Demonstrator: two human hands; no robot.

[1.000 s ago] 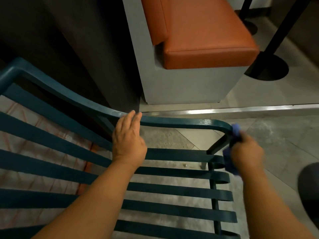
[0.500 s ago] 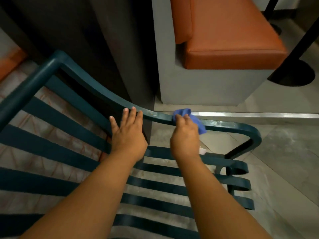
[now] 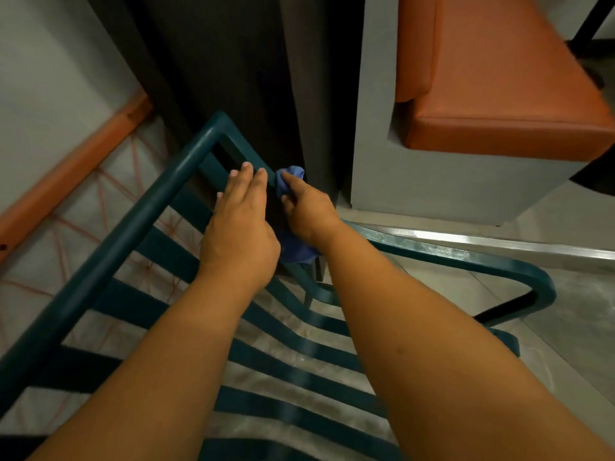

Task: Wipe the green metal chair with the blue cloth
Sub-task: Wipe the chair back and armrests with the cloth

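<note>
The green metal chair (image 3: 133, 221) fills the lower view, its slats running under both my arms and its armrest curving away to the right. My right hand (image 3: 307, 207) grips the blue cloth (image 3: 294, 249) against the upper part of the armrest rail, near the back corner; cloth shows above and below the fist. My left hand (image 3: 238, 224) lies just left of it, fingers straight and resting on the same rail. The rail section beneath both hands is hidden.
A dark panel (image 3: 233, 78) stands right behind the chair's corner. A grey bench base (image 3: 432, 174) with an orange cushion (image 3: 499, 78) sits at the upper right. An orange skirting (image 3: 73, 171) lines the left wall. A metal floor strip (image 3: 499, 244) crosses at the right.
My right hand has slid the blue cloth along the armrest from its front curve up toward the back corner, ending beside my left hand. The view has swung left.
</note>
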